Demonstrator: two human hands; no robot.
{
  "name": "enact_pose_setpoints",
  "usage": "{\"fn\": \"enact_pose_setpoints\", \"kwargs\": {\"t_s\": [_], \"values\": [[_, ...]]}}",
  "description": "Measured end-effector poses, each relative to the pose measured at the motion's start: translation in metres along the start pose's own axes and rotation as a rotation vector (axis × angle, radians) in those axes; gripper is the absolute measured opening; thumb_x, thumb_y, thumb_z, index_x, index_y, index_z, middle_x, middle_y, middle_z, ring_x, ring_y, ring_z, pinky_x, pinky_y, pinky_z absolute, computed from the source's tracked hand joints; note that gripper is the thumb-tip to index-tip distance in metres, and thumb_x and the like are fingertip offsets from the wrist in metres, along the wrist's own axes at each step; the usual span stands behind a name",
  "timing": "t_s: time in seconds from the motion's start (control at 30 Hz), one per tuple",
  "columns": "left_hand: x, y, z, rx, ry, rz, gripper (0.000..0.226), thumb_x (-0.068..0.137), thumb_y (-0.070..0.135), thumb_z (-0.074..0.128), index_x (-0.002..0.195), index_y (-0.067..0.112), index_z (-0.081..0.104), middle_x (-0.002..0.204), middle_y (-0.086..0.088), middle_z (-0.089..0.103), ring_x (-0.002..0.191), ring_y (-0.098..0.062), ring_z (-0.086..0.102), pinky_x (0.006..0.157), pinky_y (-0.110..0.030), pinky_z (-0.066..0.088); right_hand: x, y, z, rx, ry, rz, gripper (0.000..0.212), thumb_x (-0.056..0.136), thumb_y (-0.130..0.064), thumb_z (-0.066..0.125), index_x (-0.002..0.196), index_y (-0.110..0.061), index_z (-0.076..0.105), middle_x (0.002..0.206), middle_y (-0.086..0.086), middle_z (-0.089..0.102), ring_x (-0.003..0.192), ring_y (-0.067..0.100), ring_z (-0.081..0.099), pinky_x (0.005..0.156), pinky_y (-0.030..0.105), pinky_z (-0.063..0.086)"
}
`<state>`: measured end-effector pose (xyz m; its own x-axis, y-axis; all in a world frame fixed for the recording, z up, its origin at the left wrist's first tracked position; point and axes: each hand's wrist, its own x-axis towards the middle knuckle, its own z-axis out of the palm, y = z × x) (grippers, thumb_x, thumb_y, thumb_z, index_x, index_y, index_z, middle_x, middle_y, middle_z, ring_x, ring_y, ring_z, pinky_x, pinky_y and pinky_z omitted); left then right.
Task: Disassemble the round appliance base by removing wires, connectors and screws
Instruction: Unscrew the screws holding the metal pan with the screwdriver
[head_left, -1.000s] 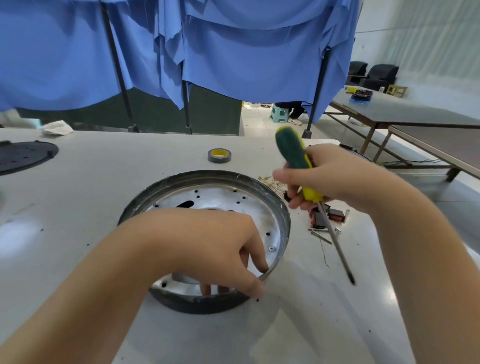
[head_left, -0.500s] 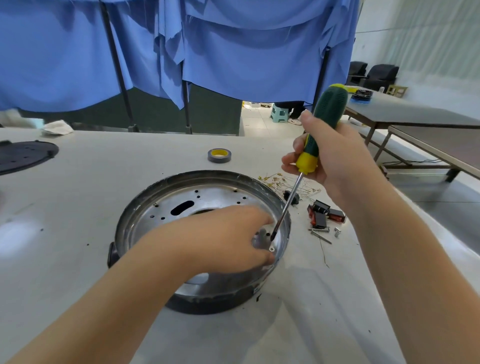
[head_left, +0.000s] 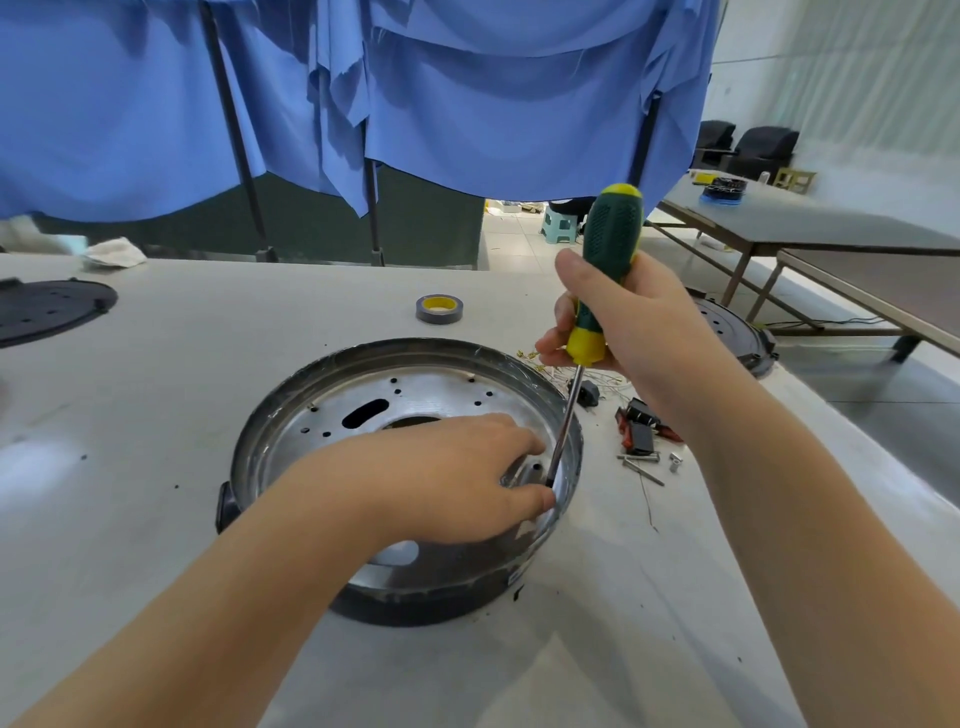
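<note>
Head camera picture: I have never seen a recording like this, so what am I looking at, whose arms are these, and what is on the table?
The camera sits on a person's head and looks down at their own bare arms. The right hand grips a green and yellow screwdriver, its tip down inside the round appliance base, a shallow metal pan on the white table. The left hand rests inside the base, its fingers by the tip. Right of the base lie loose wires, small black and red parts and screws. Behind it lies a tape roll.
</note>
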<state>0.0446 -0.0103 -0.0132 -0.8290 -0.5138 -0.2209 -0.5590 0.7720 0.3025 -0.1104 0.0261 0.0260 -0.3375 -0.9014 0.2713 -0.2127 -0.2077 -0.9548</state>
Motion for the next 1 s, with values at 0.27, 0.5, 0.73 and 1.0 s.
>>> {"fn": "enact_pose_setpoints", "kwargs": {"t_s": [0.27, 0.5, 0.73, 1.0], "values": [[-0.004, 0.007, -0.004, -0.067, -0.039, -0.075, 0.095, 0.068, 0.087, 0.038, 0.148, 0.038, 0.025, 0.153, 0.013, 0.033, 0.135, -0.013, 0.037, 0.107, -0.034, 0.033, -0.008, -0.005, 0.005, -0.006, -0.158, -0.061, 0.012, 0.097, -0.025, 0.054, 0.093, -0.014, 0.050, 0.063, -0.004, 0.063, 0.064, 0.015, 0.069, 0.070, 0.033, 0.061], [-0.004, 0.005, -0.001, -0.045, 0.008, -0.039, 0.084, 0.073, 0.074, 0.059, 0.143, 0.035, 0.035, 0.141, 0.018, 0.042, 0.123, -0.008, 0.045, 0.088, -0.023, 0.037, -0.008, -0.003, 0.005, -0.137, -0.090, -0.138, 0.012, 0.094, -0.029, 0.059, 0.087, -0.020, 0.056, 0.065, -0.004, 0.065, 0.066, 0.012, 0.068, 0.081, 0.038, 0.058], [-0.006, -0.002, -0.003, -0.032, 0.003, -0.018, 0.072, 0.072, 0.066, 0.062, 0.135, 0.038, 0.043, 0.128, 0.024, 0.044, 0.115, -0.007, 0.049, 0.095, -0.032, 0.047, -0.009, -0.003, 0.013, 0.004, -0.097, -0.127, 0.010, 0.094, -0.018, 0.058, 0.084, -0.018, 0.057, 0.059, -0.004, 0.060, 0.058, 0.012, 0.060, 0.065, 0.024, 0.054], [-0.005, -0.002, -0.001, -0.013, 0.014, -0.016, 0.058, 0.069, 0.065, 0.060, 0.116, 0.031, 0.057, 0.115, 0.020, 0.048, 0.102, -0.007, 0.054, 0.085, -0.033, 0.050, -0.009, 0.000, 0.023, 0.350, -0.132, -0.085, 0.033, 0.093, -0.012, 0.056, 0.063, -0.016, 0.042, 0.048, -0.004, 0.035, 0.041, 0.011, 0.031, 0.043, 0.022, 0.034]]}}
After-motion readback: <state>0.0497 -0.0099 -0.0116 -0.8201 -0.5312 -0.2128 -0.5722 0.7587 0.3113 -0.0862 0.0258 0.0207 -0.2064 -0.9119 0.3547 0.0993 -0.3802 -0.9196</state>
